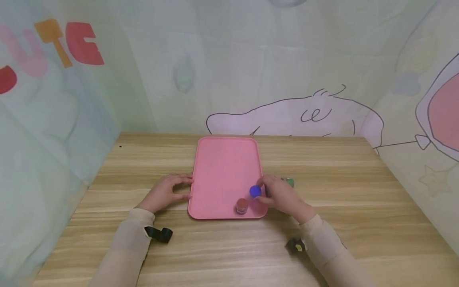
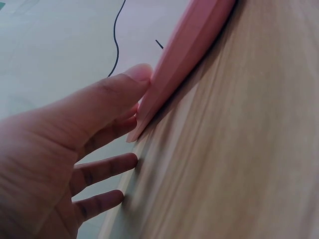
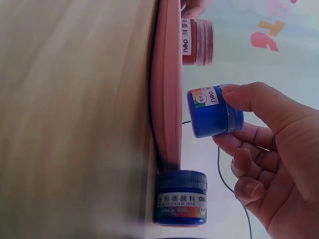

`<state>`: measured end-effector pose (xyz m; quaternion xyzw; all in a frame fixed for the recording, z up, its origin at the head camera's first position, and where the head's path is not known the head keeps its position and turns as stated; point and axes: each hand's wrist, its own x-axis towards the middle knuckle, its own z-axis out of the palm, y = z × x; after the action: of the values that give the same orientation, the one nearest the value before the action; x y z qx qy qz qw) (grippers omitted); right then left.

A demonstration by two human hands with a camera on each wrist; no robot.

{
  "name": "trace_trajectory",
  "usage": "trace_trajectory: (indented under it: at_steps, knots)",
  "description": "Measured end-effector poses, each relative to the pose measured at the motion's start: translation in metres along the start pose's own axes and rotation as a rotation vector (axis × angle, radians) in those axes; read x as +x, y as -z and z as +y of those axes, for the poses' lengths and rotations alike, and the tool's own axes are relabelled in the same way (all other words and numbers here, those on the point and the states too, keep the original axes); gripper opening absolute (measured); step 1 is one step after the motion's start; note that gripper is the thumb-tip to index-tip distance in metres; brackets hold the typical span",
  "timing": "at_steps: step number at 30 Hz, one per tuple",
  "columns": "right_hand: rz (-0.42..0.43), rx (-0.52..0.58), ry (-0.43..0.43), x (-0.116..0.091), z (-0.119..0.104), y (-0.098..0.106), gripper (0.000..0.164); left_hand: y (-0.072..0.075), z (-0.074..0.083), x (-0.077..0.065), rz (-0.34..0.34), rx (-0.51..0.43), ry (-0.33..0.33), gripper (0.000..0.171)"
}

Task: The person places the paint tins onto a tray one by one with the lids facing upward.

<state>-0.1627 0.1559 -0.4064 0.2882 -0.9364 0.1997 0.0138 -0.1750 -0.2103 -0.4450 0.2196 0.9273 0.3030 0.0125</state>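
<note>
The right hand [image 1: 283, 197] pinches a blue jar [image 3: 209, 117] between thumb and fingers, a bit tilted, just above the right side of the pink tray [image 1: 226, 163]. The fingers cover part of the lid. The left hand [image 1: 166, 194] is spread, its thumb touching the tray's left edge; from the left wrist, the thumb hides part of another finger. A red jar [image 1: 242, 206] stands on the tray near the front right corner, its bottom hidden by the rim from the right wrist. A dark blue jar [image 3: 180, 199] lies on its side just beside the tray; from the head, the right hand hides most of it. Only a bit of a green thing [image 1: 289, 182] peeks out behind that hand.

The table [image 1: 222, 255] is light brown wood with long streaks and a tiny black dot [image 1: 120, 146] near the back left corner. Its front edge is cut off, and so are both sleeves [image 1: 129, 239]. The pale walls [image 1: 154, 59] have big bright letters [image 1: 84, 44]. The table hides the bottom of a drawn animal [image 1: 294, 115], and a pink balloon [image 1: 446, 111] is cut off at the right.
</note>
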Motion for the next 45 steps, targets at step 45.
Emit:
trace_trajectory:
  at_steps: [45]
  knots:
    - [-0.038, 0.057, -0.013, 0.017, -0.007, -0.016, 0.032, 0.000, -0.002, -0.001, 0.006, -0.006, 0.001, 0.050]
